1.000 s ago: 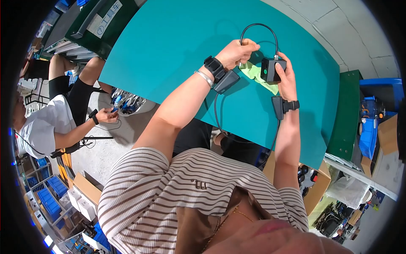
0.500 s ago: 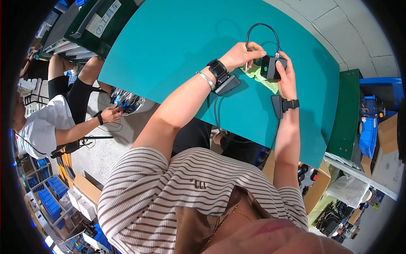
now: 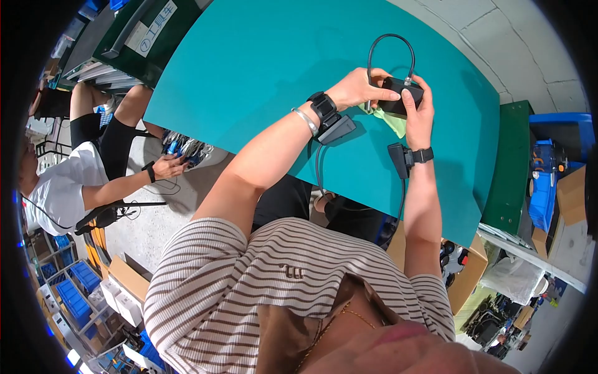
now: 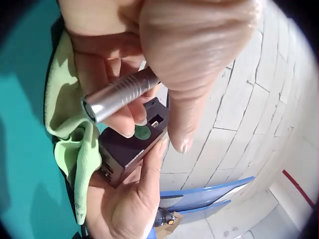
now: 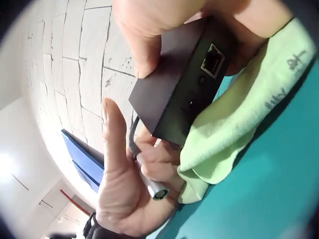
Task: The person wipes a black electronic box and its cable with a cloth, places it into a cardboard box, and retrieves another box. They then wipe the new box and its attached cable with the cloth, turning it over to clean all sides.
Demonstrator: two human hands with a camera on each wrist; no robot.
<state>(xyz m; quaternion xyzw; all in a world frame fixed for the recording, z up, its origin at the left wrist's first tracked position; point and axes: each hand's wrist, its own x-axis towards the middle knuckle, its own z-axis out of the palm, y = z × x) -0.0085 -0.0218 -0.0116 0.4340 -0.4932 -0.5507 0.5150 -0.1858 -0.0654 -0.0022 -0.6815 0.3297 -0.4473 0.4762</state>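
My right hand point(image 3: 421, 118) grips a small black box point(image 5: 182, 79) with an Ethernet port point(image 5: 213, 60) on one face. Another face, seen from the left wrist, carries a round green sticker point(image 4: 142, 132). A black cable point(image 3: 392, 35) arches up from the box. Its free end is a silver cylindrical connector point(image 4: 119, 98), held in the curled fingers of my left hand point(image 3: 358, 88). The left thumb stretches over to the box in the head view. Under the hands, a light green cloth point(image 5: 239, 122) lies bunched against the box.
A teal tabletop point(image 3: 268, 68) spreads beneath, with a pale block wall point(image 3: 529, 43) beyond it. Cables run from both wrist cameras. To the left, another person point(image 3: 81, 174) sits by a bin of parts point(image 3: 190, 149). A green cabinet point(image 3: 511, 168) stands at the right.
My left hand has moved right, bringing the connector up to the box. The box has turned, hiding its green sticker from the head view. The seated person's hand has shifted toward the bin.
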